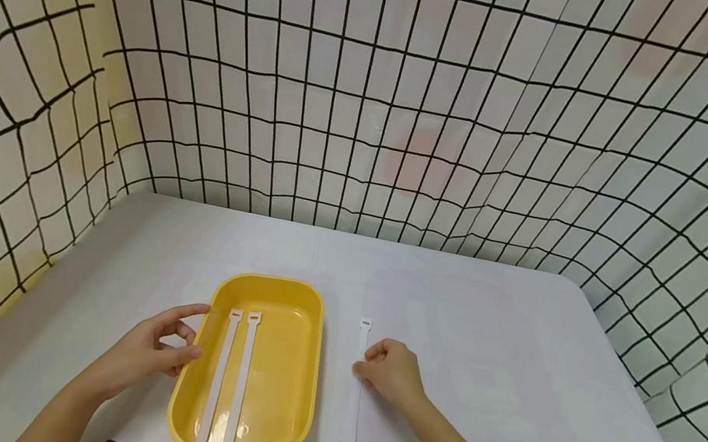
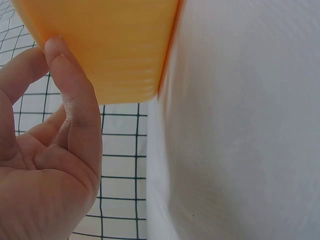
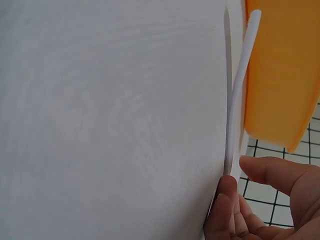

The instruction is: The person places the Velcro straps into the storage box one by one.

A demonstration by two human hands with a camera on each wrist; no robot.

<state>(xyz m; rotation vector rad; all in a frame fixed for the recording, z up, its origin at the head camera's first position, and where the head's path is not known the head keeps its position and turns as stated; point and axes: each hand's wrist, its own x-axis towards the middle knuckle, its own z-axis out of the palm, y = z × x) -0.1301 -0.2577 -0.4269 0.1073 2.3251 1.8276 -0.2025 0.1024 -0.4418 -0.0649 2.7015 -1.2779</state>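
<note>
Right hand (image 1: 393, 372) pinching long white plastic strap (image 1: 354, 411) on table (image 1: 511, 375); left hand (image 1: 149, 352) relaxed, fingertips touching yellow plastic tray (image 1: 294, 400). Risk: thin strap slipping free.

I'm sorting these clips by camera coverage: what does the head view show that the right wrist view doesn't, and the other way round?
Only the head view shows the left hand touching the yellow tray's left rim, the two white straps lying inside the tray, and the whole table. Only the right wrist view shows, close up, the fingertips against the loose strap and the tray's outer wall. Both show the right hand, the loose white strap on the table beside the tray, the yellow tray and the checked backdrop.
</note>
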